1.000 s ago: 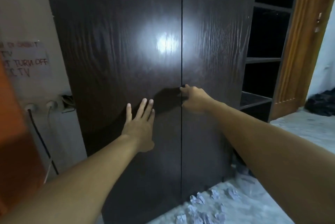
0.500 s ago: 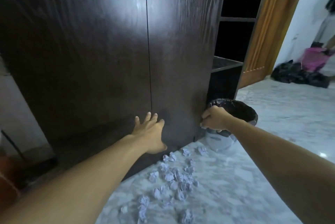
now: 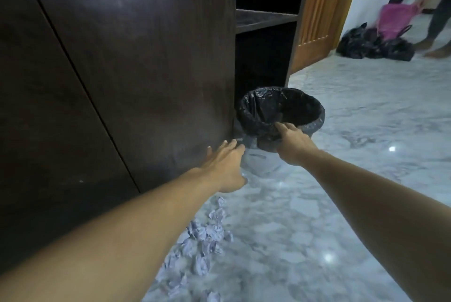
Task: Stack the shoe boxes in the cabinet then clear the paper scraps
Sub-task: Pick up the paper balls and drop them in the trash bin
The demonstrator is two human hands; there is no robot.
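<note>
The dark wooden cabinet (image 3: 122, 57) fills the left, both doors closed; no shoe boxes show. Crumpled white paper scraps (image 3: 207, 231) lie on the marble floor at its foot, partly under my left forearm. A grey waste bin (image 3: 314, 123) with a black liner stands at the cabinet's right corner. My right hand (image 3: 294, 143) holds the bin's near rim, fingers over the liner. My left hand (image 3: 227, 165) reaches with straight fingers toward the bin's left side, close to the cabinet's lower corner, holding nothing.
Right of the doors is an open shelf bay (image 3: 266, 20), then a brown wooden door (image 3: 317, 8). Black bags (image 3: 373, 42) and a pink bag (image 3: 395, 18) lie by the far wall, where a person's legs (image 3: 436, 33) stand.
Both hands left the cabinet doors and dropped down and right. My right hand went from the door seam to the bin's rim; my left hand followed toward the bin.
</note>
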